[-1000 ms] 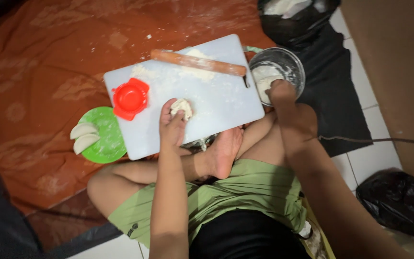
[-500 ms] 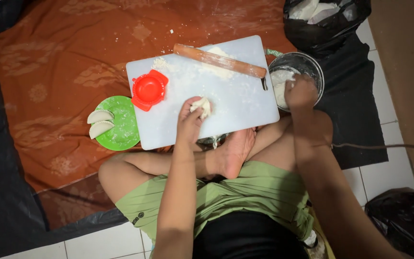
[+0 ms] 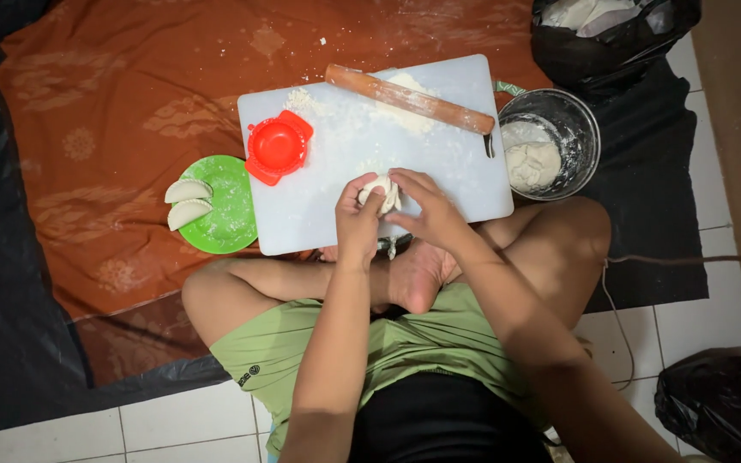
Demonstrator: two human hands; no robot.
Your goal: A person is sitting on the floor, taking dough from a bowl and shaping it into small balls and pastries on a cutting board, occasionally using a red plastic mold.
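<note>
I sit cross-legged on the floor with a white cutting board (image 3: 456, 184) in front of my knees. Both hands meet over its near edge around a small lump of white dough (image 3: 382, 192). My left hand (image 3: 358, 221) cups the lump from the left, and my right hand (image 3: 429, 207) closes over it from the right. A wooden rolling pin (image 3: 409, 98) lies across the floured far side of the board. A red dumpling press (image 3: 278, 147) rests open on the board's left corner.
A green plate (image 3: 231, 210) left of the board carries two folded dumplings (image 3: 188, 201). A metal bowl (image 3: 576, 120) with dough stands at the right. Black bags sit at the top right (image 3: 611, 34) and bottom right (image 3: 722, 399). An orange cloth (image 3: 113, 129) covers the floor.
My right hand left the metal bowl and came over to the dough lump on the board, joining the left hand there. The camera view shifted.
</note>
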